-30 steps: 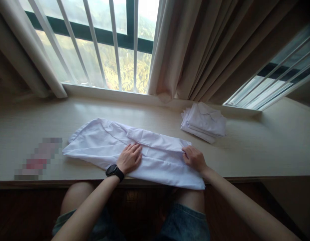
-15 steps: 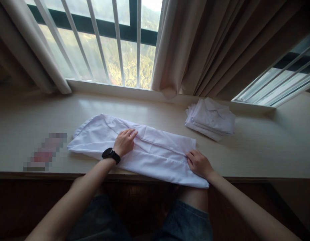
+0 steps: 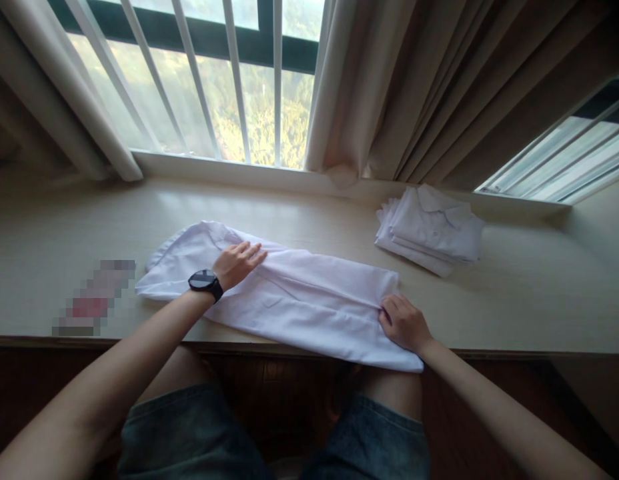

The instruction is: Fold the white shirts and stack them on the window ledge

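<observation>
The shirt lies folded lengthwise into a long narrow band on the sill, so by the look of it the side folds are done and the crosswise folds are left. The left hand rests flat on it, fingers spread, near the collar end. The right hand presses the hem end, fingers curled at the cloth's edge; whether they pinch it I cannot tell. The shirt is white, thin and lightly creased, its near edge overhanging the sill between the hands. Beyond the right hand sits a stack of folded white shirts.
</observation>
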A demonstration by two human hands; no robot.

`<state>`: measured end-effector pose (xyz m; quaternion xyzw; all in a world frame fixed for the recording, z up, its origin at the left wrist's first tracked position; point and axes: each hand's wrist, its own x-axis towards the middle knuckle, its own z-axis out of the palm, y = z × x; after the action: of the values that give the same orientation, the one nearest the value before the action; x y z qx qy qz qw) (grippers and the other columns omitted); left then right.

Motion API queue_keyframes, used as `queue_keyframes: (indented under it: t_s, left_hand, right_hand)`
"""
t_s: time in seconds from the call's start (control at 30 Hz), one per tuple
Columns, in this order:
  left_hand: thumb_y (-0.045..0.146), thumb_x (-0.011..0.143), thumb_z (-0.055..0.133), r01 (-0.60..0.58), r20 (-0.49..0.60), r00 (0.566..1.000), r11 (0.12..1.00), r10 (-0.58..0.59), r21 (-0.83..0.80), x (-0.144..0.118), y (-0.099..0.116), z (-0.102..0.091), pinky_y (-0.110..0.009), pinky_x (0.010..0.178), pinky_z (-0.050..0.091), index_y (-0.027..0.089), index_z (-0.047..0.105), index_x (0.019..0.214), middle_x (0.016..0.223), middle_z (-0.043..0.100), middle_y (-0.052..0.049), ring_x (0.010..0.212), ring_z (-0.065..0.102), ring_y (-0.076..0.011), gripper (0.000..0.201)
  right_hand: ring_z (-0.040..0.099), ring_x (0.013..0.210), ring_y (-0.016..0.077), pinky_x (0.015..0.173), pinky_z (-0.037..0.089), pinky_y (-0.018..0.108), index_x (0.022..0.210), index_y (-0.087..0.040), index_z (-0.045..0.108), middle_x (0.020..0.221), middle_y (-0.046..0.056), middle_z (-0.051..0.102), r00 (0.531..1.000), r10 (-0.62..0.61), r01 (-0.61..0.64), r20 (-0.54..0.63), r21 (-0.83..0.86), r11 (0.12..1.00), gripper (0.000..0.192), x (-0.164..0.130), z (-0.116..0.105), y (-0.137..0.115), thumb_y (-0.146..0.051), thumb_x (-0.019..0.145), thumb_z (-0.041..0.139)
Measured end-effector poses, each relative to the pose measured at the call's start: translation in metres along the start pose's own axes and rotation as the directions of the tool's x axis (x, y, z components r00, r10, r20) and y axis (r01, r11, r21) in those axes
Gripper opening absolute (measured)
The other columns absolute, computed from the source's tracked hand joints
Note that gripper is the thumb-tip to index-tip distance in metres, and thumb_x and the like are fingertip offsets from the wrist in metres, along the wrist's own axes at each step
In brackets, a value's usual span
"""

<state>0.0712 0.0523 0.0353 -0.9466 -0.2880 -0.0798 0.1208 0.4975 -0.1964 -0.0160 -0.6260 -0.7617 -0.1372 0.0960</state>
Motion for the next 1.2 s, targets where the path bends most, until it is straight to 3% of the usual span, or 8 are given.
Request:
queue_keyframes:
  t_s: [0.23, 0.4, 0.53, 0.7, 0.87, 1.03, 1.13, 1.2]
  left_hand:
    - [0.043, 0.099, 0.043, 0.144, -0.002, 0.989, 0.968, -0.148, -0.207, -0.045, 0.036, -0.021, -0.042, 0.098, 0.047, 0.019, 0.064, 0.124, 0.13, 0.064, -0.014, 0.115, 0.061, -0.0289, 0.041]
    - [0.061, 0.088, 0.05, 0.29, 0.319, 0.932, 0.886, -0.174, -0.363, -0.067, 0.032, -0.038, -0.03, 0.072, 0.046, 0.02, 0.069, 0.095, 0.091, 0.069, -0.007, 0.078, 0.064, -0.0218, 0.045]
    - [0.064, 0.083, 0.05, 0.362, 0.48, 0.871, 0.796, -0.104, -0.485, -0.062, 0.015, -0.05, -0.028, 0.066, 0.043, 0.021, 0.063, 0.077, 0.074, 0.066, -0.004, 0.07, 0.059, -0.0204, 0.046]
    - [0.064, 0.087, 0.044, 0.387, 0.357, 0.907, 0.775, -0.223, -0.499, -0.037, 0.001, -0.054, -0.027, 0.07, 0.044, 0.023, 0.063, 0.098, 0.084, 0.07, -0.003, 0.076, 0.062, -0.021, 0.046]
    - [0.066, 0.085, 0.046, 0.391, 0.376, 0.885, 0.876, -0.274, -0.282, -0.019, -0.003, -0.029, -0.03, 0.07, 0.043, 0.022, 0.064, 0.105, 0.089, 0.072, -0.009, 0.081, 0.065, -0.0257, 0.051]
    - [0.078, 0.08, 0.045, 0.398, 0.433, 0.855, 0.896, -0.286, -0.195, -0.032, 0.001, -0.016, -0.032, 0.068, 0.042, 0.019, 0.064, 0.103, 0.093, 0.072, -0.013, 0.081, 0.066, -0.0289, 0.065]
    - [0.075, 0.085, 0.043, 0.387, 0.37, 0.879, 0.904, -0.302, -0.182, -0.045, 0.011, -0.016, -0.032, 0.07, 0.044, 0.019, 0.061, 0.107, 0.102, 0.071, -0.014, 0.087, 0.067, -0.029, 0.063]
    - [0.069, 0.092, 0.038, 0.389, 0.292, 0.895, 0.909, -0.336, -0.147, -0.053, 0.021, -0.014, -0.032, 0.072, 0.045, 0.018, 0.059, 0.109, 0.108, 0.069, -0.014, 0.091, 0.067, -0.0279, 0.058]
  right_hand:
    - [0.057, 0.1, 0.0267, 0.092, 0.043, 0.038, 0.106, -0.016, 0.064, 0.105, 0.013, 0.065, 0.994, 0.113, -0.113, 0.003, 0.038, 0.993, 0.024, -0.018, -0.03, -0.016, -0.035, 0.093, 0.056]
    - [0.06, 0.097, 0.0263, 0.086, 0.042, 0.036, 0.106, -0.02, 0.068, 0.102, 0.01, 0.069, 0.932, 0.294, -0.31, 0.214, 0.047, 0.949, 0.032, -0.035, -0.042, -0.019, -0.047, 0.09, 0.061]
    - [0.062, 0.087, 0.0227, 0.078, 0.043, 0.031, 0.083, -0.021, 0.07, 0.089, 0.005, 0.072, 0.872, 0.335, -0.428, 0.358, 0.223, 0.876, 0.027, -0.034, -0.047, -0.007, -0.046, 0.086, 0.061]
    - [0.064, 0.075, 0.0208, 0.068, 0.044, 0.029, 0.085, -0.022, 0.071, 0.083, 0.004, 0.073, 0.829, 0.464, -0.558, 0.311, 0.419, 0.716, 0.033, -0.027, -0.049, 0.014, -0.052, 0.084, 0.059]
    - [0.063, 0.075, 0.0205, 0.067, 0.043, 0.029, 0.085, -0.022, 0.07, 0.082, 0.003, 0.072, 0.795, 0.496, -0.6, 0.35, 0.33, 0.729, 0.027, -0.028, -0.032, 0.024, -0.048, 0.081, 0.062]
    - [0.062, 0.095, 0.0268, 0.085, 0.048, 0.038, 0.11, -0.018, 0.067, 0.101, 0.012, 0.069, 0.876, 0.477, -0.481, 0.068, 0.176, 0.859, 0.036, -0.031, -0.027, 0.015, -0.043, 0.085, 0.061]
    - [0.051, 0.125, 0.032, 0.105, 0.041, 0.047, 0.129, -0.015, 0.061, 0.132, 0.019, 0.059, 0.922, 0.376, -0.373, -0.089, 0.051, 0.927, 0.045, -0.022, -0.026, -0.008, -0.041, 0.094, 0.052]
    - [0.04, 0.139, 0.0324, 0.112, 0.036, 0.051, 0.142, -0.018, 0.052, 0.15, 0.017, 0.047, 0.942, 0.325, -0.325, -0.082, 0.014, 0.945, 0.049, -0.015, -0.019, -0.027, -0.04, 0.099, 0.043]
